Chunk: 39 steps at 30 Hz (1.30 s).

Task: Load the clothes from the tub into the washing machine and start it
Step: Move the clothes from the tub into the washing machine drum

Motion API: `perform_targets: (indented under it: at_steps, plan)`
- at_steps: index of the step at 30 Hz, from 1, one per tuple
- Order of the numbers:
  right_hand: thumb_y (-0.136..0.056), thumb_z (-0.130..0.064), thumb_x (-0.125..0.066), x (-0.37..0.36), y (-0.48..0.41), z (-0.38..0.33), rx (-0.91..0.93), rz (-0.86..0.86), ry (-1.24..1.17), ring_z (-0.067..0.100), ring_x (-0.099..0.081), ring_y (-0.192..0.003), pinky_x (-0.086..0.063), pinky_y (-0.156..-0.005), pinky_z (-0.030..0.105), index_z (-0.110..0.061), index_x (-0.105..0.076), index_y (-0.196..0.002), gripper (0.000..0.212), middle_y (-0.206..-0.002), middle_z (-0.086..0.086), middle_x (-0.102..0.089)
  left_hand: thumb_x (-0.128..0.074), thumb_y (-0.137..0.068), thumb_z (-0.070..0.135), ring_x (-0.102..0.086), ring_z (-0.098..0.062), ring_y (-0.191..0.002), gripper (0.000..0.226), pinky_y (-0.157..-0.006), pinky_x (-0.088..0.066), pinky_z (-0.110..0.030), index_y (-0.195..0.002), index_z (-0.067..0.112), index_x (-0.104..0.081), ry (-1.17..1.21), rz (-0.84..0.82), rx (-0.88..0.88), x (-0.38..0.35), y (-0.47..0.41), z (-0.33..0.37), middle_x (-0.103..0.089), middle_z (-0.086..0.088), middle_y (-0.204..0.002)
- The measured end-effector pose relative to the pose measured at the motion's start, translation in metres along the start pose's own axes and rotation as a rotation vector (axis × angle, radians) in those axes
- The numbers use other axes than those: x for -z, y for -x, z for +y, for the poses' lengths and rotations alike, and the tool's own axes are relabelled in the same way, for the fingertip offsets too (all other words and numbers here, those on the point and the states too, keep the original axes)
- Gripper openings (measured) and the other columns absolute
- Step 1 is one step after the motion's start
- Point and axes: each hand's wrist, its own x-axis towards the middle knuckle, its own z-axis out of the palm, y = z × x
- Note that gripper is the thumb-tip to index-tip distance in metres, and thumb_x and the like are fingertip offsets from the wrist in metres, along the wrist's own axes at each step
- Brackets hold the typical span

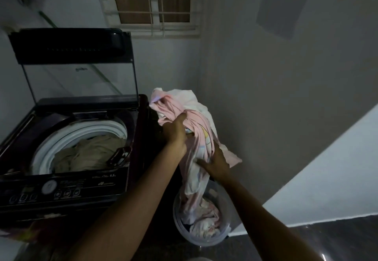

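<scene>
Two grey walls [276,97] corner behind washing machine [67,158] and tub [178,226].

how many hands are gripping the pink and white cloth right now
2. The left hand grips the pink and white cloth high up, beside the washing machine. The right hand grips it lower, above the tub.

Pink-white garment [196,129]; beige clothes [90,154]; black washer [67,187].
</scene>
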Motion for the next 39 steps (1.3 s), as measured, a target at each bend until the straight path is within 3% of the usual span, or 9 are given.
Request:
perform_targets:
  at_steps: [4,12,18,21,25,29,32,36,39]
  plan:
    - [-0.091,-0.022,-0.062,0.023,-0.013,-0.001,0.047,0.002,0.093,0.031,-0.059,-0.114,-0.037,-0.083,0.022,0.000,-0.057,-0.124,0.040,-0.121,0.016,-0.063,-0.077,-0.073,0.029,-0.069,-0.028,-0.093,0.048,-0.082,-0.057,-0.043,-0.116,0.012,-0.065,-0.272,0.082,-0.173,0.026,-0.018,0.008,-0.071,-0.009,-0.108]
    - [-0.072,-0.030,-0.059,0.085,-0.032,-0.040,0.227,0.289,0.040,0.021,-0.068,-0.097,-0.039,-0.072,0.018,-0.014,-0.074,-0.101,0.036,-0.099,0.007,-0.074,-0.057,-0.078,0.009,-0.057,-0.044,-0.111,0.070,-0.088,-0.050,-0.046,-0.143,0.029,-0.039,-1.371,-0.082,-0.609,0.062,-0.011,0.004,-0.056,-0.012,-0.131]
    - [-0.065,-0.029,-0.051,0.077,-0.034,-0.096,0.206,0.134,-0.006,0.020,-0.065,-0.090,-0.037,-0.067,0.021,-0.013,-0.072,-0.098,0.042,-0.095,0.005,-0.071,-0.085,-0.058,0.043,-0.018,-0.029,-0.147,0.129,-0.117,-0.025,-0.050,-0.155,0.022,-0.002,-1.285,-0.480,-0.473,0.053,-0.008,-0.014,-0.015,-0.011,-0.159]
    - [-0.074,-0.016,-0.057,0.073,-0.030,-0.108,0.137,-0.007,-0.197,0.014,-0.063,-0.080,-0.048,-0.068,0.027,-0.011,-0.073,-0.092,0.024,-0.086,0.001,-0.069,-0.088,-0.047,0.061,-0.001,-0.027,-0.150,0.153,-0.119,-0.016,-0.047,-0.153,0.018,0.014,-1.348,-0.407,-0.508,0.055,-0.002,-0.020,0.005,-0.009,-0.162]
    - [-0.080,-0.009,-0.054,0.072,-0.018,-0.126,0.012,-0.198,-0.482,0.014,-0.049,-0.061,-0.039,-0.054,0.025,-0.010,-0.060,-0.073,0.010,-0.066,0.002,-0.055,-0.083,-0.055,0.058,-0.039,-0.035,-0.135,0.125,-0.102,-0.040,-0.043,-0.153,0.018,-0.017,-1.190,-0.150,-0.620,0.055,0.006,-0.022,-0.033,-0.013,-0.151]
    - [-0.078,-0.012,-0.048,0.080,-0.016,-0.118,0.105,-0.275,-0.501,0.012,-0.050,-0.079,-0.042,-0.066,0.020,-0.009,-0.060,-0.104,0.028,-0.090,0.006,-0.055,-0.075,-0.072,0.031,-0.056,-0.038,-0.117,0.082,-0.087,-0.047,-0.039,-0.145,0.025,-0.039,-1.214,-0.007,-0.739,0.053,0.011,-0.009,-0.055,-0.007,-0.136]
    - [-0.082,0.004,-0.059,0.069,-0.003,-0.080,0.181,-0.050,-0.462,0.012,-0.054,-0.111,-0.047,-0.088,0.018,-0.006,-0.047,-0.134,0.054,-0.123,-0.003,-0.053,-0.070,-0.073,0.024,-0.058,-0.039,-0.111,0.073,-0.086,-0.047,-0.039,-0.140,0.028,-0.042,-1.127,0.055,-0.684,0.039,0.011,0.003,-0.060,-0.008,-0.128]
    - [-0.064,-0.037,-0.087,0.023,0.011,-0.011,0.087,0.017,-0.307,0.006,-0.029,-0.137,-0.030,-0.111,0.026,-0.019,-0.014,-0.151,0.115,-0.153,-0.008,-0.025,-0.074,-0.073,0.034,-0.058,-0.033,-0.116,0.074,-0.095,-0.047,-0.038,-0.141,0.029,-0.043,-0.956,0.064,-0.593,0.018,0.010,0.014,-0.060,-0.008,-0.130]
    - [-0.066,-0.045,-0.082,-0.010,0.000,0.012,0.053,0.004,-0.264,0.010,-0.041,-0.133,-0.034,-0.106,0.019,-0.016,-0.028,-0.145,0.099,-0.146,-0.002,-0.039,-0.073,-0.075,0.029,-0.057,-0.031,-0.117,0.070,-0.095,-0.046,-0.035,-0.140,0.022,-0.046,-0.898,0.020,-0.557,0.002,0.014,0.015,-0.060,-0.008,-0.130]
